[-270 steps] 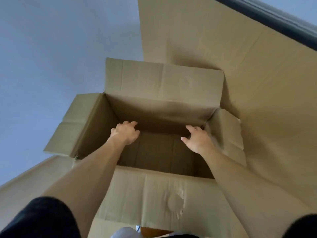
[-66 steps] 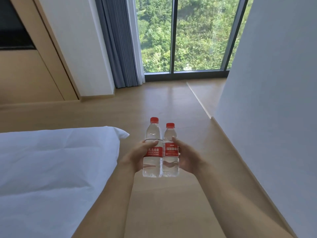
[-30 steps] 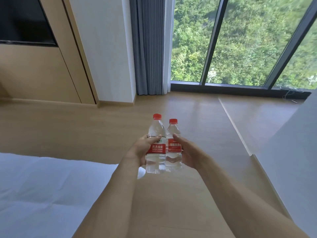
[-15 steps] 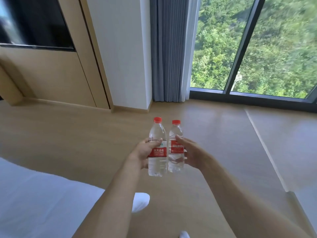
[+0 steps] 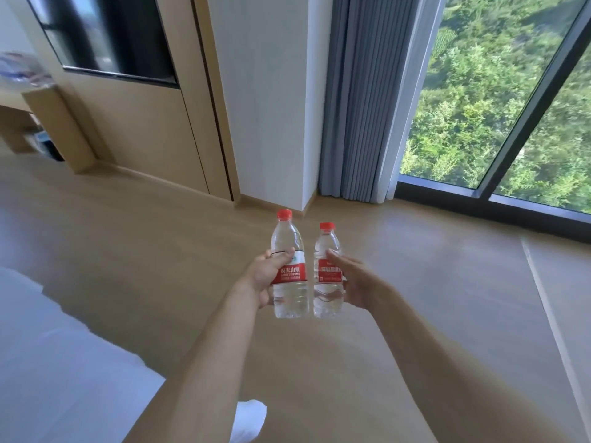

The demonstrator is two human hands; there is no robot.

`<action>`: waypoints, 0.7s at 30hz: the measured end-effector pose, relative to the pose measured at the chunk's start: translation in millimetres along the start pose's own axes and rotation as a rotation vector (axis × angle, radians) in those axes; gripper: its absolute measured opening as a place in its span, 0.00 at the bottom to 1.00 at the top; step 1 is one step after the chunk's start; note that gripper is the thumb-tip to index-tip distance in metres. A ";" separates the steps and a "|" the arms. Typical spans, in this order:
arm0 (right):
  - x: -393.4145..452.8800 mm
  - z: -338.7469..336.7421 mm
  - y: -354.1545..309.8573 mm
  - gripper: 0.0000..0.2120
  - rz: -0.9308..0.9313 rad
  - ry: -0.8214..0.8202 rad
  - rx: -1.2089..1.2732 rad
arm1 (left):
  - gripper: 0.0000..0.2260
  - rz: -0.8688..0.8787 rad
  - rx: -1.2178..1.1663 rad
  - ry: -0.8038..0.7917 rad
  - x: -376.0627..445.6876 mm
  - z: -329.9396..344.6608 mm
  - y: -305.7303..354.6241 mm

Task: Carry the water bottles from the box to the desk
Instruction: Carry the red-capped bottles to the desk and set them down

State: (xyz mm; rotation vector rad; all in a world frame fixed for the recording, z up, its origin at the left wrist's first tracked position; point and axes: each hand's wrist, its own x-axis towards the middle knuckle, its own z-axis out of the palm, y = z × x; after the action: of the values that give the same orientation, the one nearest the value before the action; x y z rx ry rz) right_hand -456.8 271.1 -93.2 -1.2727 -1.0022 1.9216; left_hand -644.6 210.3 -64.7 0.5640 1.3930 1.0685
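Red-capped, red-labelled clear water bottles [image 5: 289, 266] stand upright, one gripped in each of the hands [image 5: 265, 276].

Wood floor [image 5: 134, 270] and bed [image 5: 51, 372] — the two bearing surfaces.

The floor, pale wood, runs from the wall panels at its far edge to the window frame at its far right; a thin seam crosses its right side. A curtain [image 5: 361, 100] hangs down to it at the far edge, just beside a white column [image 5: 268, 100]. The bed, in white sheets, fills the near left corner. A white-socked foot [image 5: 251, 417] stands on the floor at the near edge, just beside the bed — a desk [image 5: 48, 123] stands at the far left, blurred.
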 end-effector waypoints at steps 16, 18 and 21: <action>263.1 113.4 -122.2 0.19 -0.008 -0.170 -0.176 | 0.20 0.098 -0.092 0.059 224.2 -114.8 133.3; 296.8 137.5 -135.8 0.21 -0.022 -0.193 -0.173 | 0.20 0.126 -0.102 0.081 248.1 -139.7 155.6; 334.0 172.4 -150.3 0.22 -0.015 -0.232 -0.183 | 0.18 0.125 -0.130 0.121 273.3 -172.4 179.6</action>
State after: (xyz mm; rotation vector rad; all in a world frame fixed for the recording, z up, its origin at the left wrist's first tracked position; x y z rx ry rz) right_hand -720.6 577.8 -78.3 -1.1523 -1.3271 2.0374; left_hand -897.5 479.7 -76.3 0.5032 1.3947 1.3026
